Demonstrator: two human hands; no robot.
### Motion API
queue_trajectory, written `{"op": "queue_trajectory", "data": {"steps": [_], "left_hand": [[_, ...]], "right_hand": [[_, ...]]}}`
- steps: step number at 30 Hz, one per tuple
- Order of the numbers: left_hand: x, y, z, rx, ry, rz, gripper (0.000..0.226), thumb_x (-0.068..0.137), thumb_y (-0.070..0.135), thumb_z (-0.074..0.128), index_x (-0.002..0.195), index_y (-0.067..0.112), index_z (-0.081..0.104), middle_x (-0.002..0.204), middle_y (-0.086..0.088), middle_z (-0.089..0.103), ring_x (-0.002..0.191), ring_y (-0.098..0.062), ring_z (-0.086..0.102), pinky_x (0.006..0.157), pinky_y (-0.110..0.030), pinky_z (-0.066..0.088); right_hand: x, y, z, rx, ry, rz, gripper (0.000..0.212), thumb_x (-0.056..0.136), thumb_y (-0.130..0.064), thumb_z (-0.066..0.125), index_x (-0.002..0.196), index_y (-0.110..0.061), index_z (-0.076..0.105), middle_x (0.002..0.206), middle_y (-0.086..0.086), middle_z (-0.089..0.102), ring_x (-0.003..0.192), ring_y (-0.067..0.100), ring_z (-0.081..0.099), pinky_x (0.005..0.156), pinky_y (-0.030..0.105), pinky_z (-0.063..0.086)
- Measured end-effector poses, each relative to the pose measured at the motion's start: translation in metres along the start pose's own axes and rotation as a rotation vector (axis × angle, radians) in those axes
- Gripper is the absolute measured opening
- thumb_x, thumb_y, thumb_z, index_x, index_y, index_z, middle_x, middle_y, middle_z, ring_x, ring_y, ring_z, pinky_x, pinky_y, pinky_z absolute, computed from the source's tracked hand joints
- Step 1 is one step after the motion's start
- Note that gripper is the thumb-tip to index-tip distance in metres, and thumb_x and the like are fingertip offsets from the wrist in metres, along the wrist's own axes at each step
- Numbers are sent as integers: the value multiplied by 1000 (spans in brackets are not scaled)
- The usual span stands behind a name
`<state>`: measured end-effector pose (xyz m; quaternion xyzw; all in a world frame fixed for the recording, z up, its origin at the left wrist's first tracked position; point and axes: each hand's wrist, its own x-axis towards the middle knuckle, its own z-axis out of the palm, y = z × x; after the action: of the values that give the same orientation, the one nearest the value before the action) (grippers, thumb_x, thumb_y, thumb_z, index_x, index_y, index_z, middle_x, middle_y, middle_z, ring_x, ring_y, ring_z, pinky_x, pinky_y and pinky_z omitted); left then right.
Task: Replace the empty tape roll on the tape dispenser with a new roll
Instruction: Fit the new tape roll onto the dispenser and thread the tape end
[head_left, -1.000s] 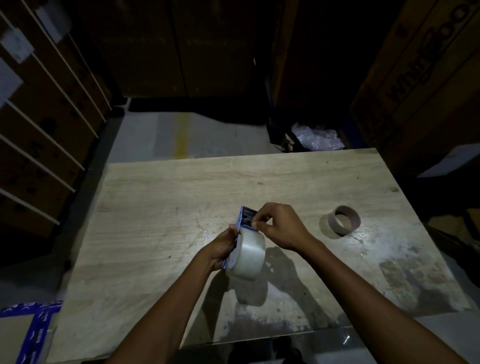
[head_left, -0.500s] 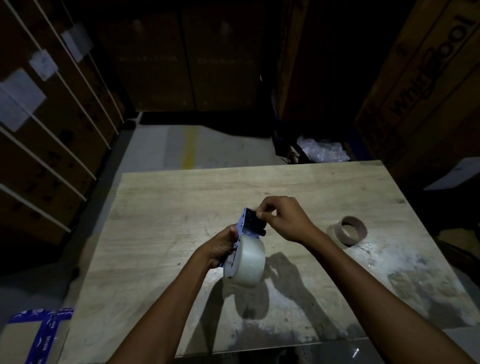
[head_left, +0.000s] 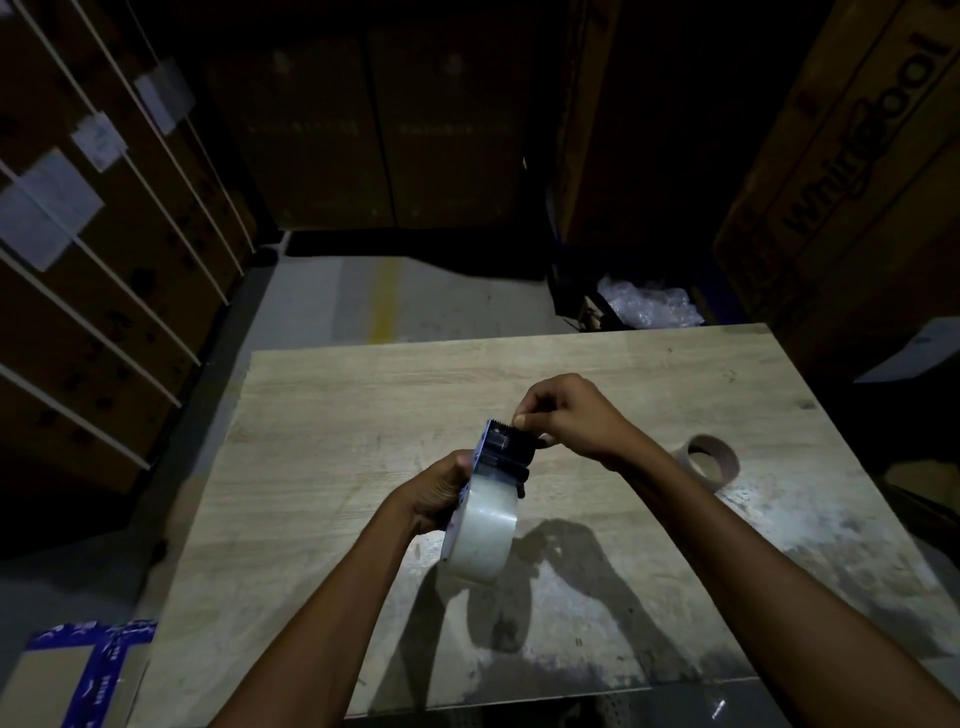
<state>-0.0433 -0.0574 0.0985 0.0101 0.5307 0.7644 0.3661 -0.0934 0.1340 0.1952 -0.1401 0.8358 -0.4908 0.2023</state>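
A blue tape dispenser (head_left: 501, 449) with a full clear tape roll (head_left: 483, 535) mounted on it is held above the wooden table (head_left: 322, 415). My left hand (head_left: 439, 491) grips the dispenser's left side by the roll. My right hand (head_left: 566, 413) pinches at the dispenser's toothed upper end, thumb and fingers closed there; whether tape lies between them I cannot tell. The empty brown cardboard core (head_left: 710, 460) lies on the table to the right, apart from both hands.
Large cardboard boxes (head_left: 857, 171) stand close on the right and strapped boxes (head_left: 104, 291) on the left. A bag of plastic wrap (head_left: 649, 306) sits beyond the table's far edge. A blue-taped carton (head_left: 78, 675) is at the lower left.
Both hands have lifted the dispenser slightly and tilted it more upright; my right hand's pinch has shifted to the toothed end. The head camera has tipped upward.
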Motion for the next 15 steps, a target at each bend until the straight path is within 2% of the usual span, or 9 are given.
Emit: {"op": "queue_trajectory", "data": {"steps": [1, 3, 5, 8, 12, 15], "left_hand": [[-1, -1, -1, -3, -6, -5, 60, 68, 41, 77, 110, 0, 65, 98, -12, 72, 81, -20, 69, 70, -29, 56], [-4, -1, 0, -15, 0, -17, 51, 71, 33, 74, 108, 0, 65, 97, -11, 72, 80, -19, 69, 69, -29, 56], [-7, -1, 2, -19, -4, -24, 32, 84, 25, 60, 106, 4, 68, 97, -10, 72, 81, -19, 69, 71, -29, 55], [-9, 0, 2, -34, 8, -38, 33, 93, 19, 42, 105, 6, 70, 97, -10, 71, 82, -20, 67, 74, -31, 54], [-13, 4, 3, -50, 40, -51, 29, 87, 15, 49, 101, 7, 73, 95, -11, 71, 79, -21, 66, 75, -33, 53], [-16, 5, 1, -93, 53, -52, 27, 86, 21, 55, 98, 9, 76, 94, -10, 73, 79, -20, 68, 74, -31, 56]], "right_hand": [[0, -1, -1, 19, -29, 20, 8, 83, -3, 66, 77, -1, 71, 80, 21, 72, 71, 26, 67, 65, 36, 55], [1, -3, -4, 58, -85, 63, 8, 82, 1, 64, 79, 4, 71, 85, 26, 71, 73, 28, 66, 64, 35, 55], [1, -5, -7, 92, -125, 104, 9, 83, 4, 62, 82, 8, 70, 88, 27, 71, 76, 27, 67, 64, 31, 57], [2, -7, -10, 119, -159, 134, 10, 84, 4, 63, 86, 10, 70, 83, 20, 73, 76, 24, 68, 63, 28, 57], [0, -8, -10, 130, -166, 96, 10, 84, 0, 66, 86, 8, 72, 86, 23, 73, 73, 21, 68, 64, 26, 55], [-6, -13, -12, 109, -200, 44, 10, 85, -1, 67, 86, 8, 72, 85, 26, 71, 64, 15, 64, 59, 20, 51]]}}
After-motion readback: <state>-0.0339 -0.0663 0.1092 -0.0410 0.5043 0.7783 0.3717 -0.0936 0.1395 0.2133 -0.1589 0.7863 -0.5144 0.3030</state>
